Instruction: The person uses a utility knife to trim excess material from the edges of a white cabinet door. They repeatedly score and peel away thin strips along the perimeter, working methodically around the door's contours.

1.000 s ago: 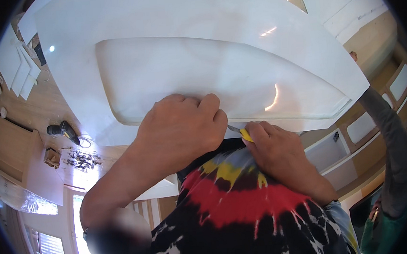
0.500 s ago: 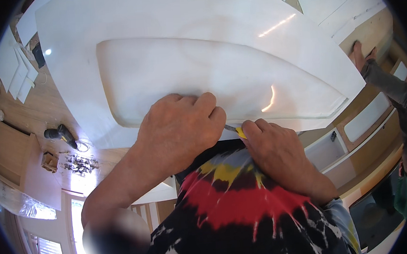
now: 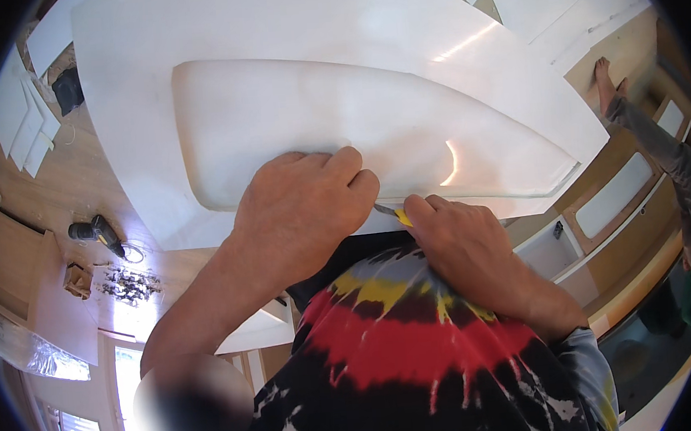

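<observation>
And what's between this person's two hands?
In the head view, the blade of a yellow cutter held in the right hand, pointing toward the left hand.

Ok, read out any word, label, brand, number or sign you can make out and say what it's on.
No text can be read.
White panel: no lettering visible.
Yellow knife in the right hand: too small and partly covered to tell.
Shirt: dyed splashes, no words visible.
Drill: too small to read any marking.
</observation>
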A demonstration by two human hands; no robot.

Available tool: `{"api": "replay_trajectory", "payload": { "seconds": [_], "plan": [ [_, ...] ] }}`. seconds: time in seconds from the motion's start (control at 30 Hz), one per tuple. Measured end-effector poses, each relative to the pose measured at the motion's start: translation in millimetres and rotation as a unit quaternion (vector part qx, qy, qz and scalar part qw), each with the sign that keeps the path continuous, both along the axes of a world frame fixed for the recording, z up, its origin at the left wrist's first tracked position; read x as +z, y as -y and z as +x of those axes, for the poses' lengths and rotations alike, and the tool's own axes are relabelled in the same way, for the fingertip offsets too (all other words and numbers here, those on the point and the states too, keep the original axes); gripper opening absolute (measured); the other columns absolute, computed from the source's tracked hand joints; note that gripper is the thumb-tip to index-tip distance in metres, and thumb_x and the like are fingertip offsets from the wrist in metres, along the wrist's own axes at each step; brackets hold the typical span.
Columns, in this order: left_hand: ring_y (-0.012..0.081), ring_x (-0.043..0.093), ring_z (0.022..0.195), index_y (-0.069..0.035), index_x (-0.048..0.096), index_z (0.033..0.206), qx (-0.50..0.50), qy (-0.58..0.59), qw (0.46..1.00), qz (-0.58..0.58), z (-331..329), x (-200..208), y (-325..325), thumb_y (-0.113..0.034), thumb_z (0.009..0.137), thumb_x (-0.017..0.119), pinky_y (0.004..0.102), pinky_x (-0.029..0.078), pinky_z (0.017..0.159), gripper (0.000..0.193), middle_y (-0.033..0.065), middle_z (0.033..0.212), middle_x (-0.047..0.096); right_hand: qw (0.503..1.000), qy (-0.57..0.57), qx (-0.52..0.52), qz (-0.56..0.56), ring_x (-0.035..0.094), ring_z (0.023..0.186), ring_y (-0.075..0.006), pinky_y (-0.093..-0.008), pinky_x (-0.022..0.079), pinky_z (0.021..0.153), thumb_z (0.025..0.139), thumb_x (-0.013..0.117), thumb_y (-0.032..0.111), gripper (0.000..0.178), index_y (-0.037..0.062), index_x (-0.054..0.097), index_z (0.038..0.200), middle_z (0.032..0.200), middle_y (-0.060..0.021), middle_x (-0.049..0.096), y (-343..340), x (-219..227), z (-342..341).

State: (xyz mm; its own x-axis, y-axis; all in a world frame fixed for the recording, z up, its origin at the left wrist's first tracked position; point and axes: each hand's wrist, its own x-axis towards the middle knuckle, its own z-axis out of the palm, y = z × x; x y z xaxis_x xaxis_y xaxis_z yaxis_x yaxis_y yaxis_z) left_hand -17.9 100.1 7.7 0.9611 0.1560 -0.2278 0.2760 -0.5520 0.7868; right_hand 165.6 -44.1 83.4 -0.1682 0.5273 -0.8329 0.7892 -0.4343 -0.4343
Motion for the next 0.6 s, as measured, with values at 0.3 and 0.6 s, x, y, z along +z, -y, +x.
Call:
{"api": "replay_trajectory", "payload": {
  "seconds": [0.3, 0.6],
  "plan": [
    [0.0273, 0.069, 0.073, -0.01, 0.065, 0.085, 0.008, -0.016, 1.0, -0.001, 0.3, -2.5, 2.3, -0.011, 0.085, 0.071, 0.0414, 0.054, 0.064, 0.006, 0.0051, 0.085, 0.06, 1.0, 0.013, 0.026, -0.001, 0.074, 0.081, -0.0367, -0.0464, 0.06, 0.069, 0.092, 0.062, 0.002, 0.015, 0.0007, 0.053, 0.104, 0.091, -0.0172, 0.068, -3.2, -3.3, -2.0],
    [0.0296, 0.069, 0.074, -0.01, 0.064, 0.085, 0.003, -0.05, 0.999, 0.007, 4.1, 3.5, -0.1, -0.017, 0.086, 0.08, 0.0425, 0.055, 0.065, 0.018, 0.0056, 0.087, 0.061, 0.998, 0.039, 0.041, 0.021, 0.074, 0.077, -0.0364, -0.0456, 0.06, 0.066, 0.093, 0.061, 0.004, 0.012, 0.0003, 0.053, 0.101, 0.087, -0.0175, 0.068, -3.8, 0.1, -7.3]
  ]
}}
